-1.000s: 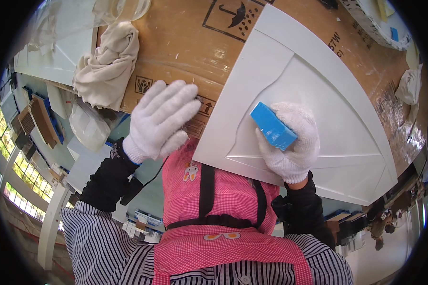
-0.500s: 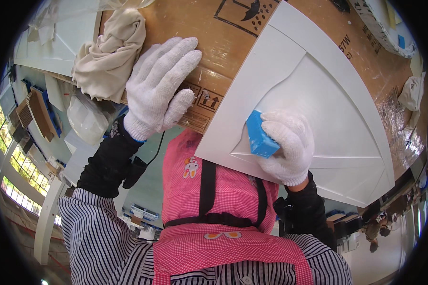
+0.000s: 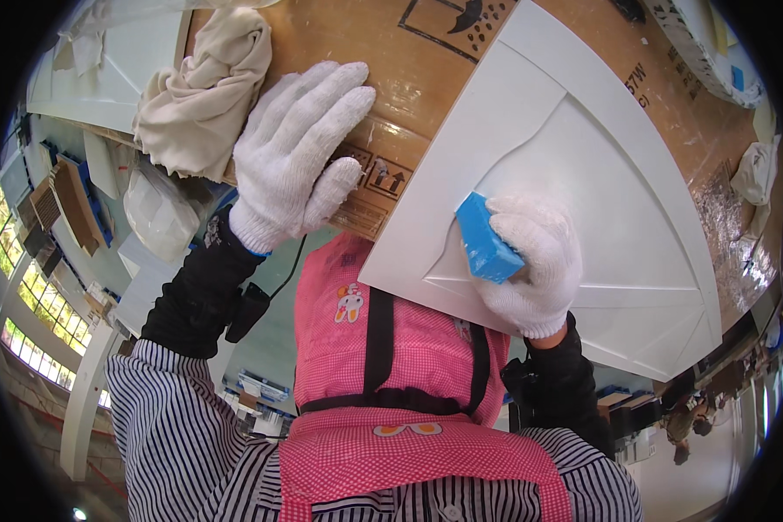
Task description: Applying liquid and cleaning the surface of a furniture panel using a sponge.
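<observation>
A white panel (image 3: 513, 104) with raised frame strips and a recessed middle lies across the brown cardboard. In a white knit glove, my right hand (image 3: 539, 257) grips a blue sanding block (image 3: 485, 239) near the panel's lower left corner; the block's underside is hidden. My left hand (image 3: 300, 157), gloved the same way, rests on the cardboard (image 3: 391, 104) with its fingers stretched out and nothing in it. Just left of those fingers is a crumpled beige cloth (image 3: 209, 96).
Another white panel (image 3: 104, 70) lies at the far left. A white tray-like piece (image 3: 700, 52) sits at the far right, with a crumpled white cloth (image 3: 755, 171) below it. Beyond the near edge, a clear plastic bag (image 3: 161, 209) is at the left. People appear in the distance at lower right.
The right hand and blue sanding block have shifted slightly to the right on the panel, and the block has turned a little. My left hand looks nearly unmoved.
</observation>
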Action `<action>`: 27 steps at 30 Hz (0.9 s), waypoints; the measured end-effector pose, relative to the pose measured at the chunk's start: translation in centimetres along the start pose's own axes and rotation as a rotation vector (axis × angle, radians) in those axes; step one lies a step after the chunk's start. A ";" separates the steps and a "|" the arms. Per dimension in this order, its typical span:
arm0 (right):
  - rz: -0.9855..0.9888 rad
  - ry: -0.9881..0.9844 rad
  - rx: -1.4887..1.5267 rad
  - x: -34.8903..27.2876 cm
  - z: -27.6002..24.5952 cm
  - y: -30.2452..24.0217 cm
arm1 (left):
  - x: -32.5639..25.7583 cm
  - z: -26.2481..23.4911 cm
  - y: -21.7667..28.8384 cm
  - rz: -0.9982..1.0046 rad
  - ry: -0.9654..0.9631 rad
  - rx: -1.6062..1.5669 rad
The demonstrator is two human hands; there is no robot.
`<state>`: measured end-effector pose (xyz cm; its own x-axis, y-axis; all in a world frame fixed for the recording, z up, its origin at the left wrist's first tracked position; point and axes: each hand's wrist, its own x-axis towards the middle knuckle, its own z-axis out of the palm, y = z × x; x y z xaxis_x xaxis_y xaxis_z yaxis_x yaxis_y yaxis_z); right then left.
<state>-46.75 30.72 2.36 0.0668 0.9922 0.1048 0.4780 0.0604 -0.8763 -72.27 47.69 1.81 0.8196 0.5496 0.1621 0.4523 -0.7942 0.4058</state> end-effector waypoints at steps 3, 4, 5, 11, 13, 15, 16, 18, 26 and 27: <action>-0.059 -0.161 0.039 -0.9 -0.2 -0.5 | -0.1 0.0 0.0 -0.001 -0.009 0.003; -0.060 -0.163 0.042 -1.0 -0.2 -0.5 | -0.1 -0.1 0.0 -0.004 -0.010 0.006; -0.037 -0.158 0.088 -1.1 -0.2 -0.5 | -0.2 -0.1 0.0 -0.003 -0.010 0.006; 0.006 -0.067 0.037 0.0 0.0 -0.1 | -0.1 0.1 -0.2 0.003 0.001 0.014; -0.033 -0.047 0.001 -0.1 0.1 -0.2 | -0.1 0.1 -0.1 0.016 0.002 0.020; -0.075 -0.185 0.042 -0.6 -0.2 -0.2 | -0.2 0.2 0.0 0.013 0.006 0.013; -0.075 -0.185 0.042 -0.9 -0.5 -0.3 | -0.1 0.2 0.0 0.015 0.014 0.007; -0.063 -0.319 0.137 -1.5 -0.9 -0.3 | -0.2 0.3 0.0 0.016 0.017 0.006; -0.020 -0.124 0.049 -1.2 -0.7 -0.4 | -0.3 0.2 0.2 0.021 0.005 0.039; -0.030 -0.125 0.048 -1.2 -0.6 -0.5 | 0.2 0.2 0.6 0.019 0.029 0.048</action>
<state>-46.55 29.44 2.97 -0.0579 0.9956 0.0740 0.4357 0.0919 -0.8954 -71.83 47.28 1.92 0.8180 0.5408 0.1960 0.4534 -0.8158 0.3590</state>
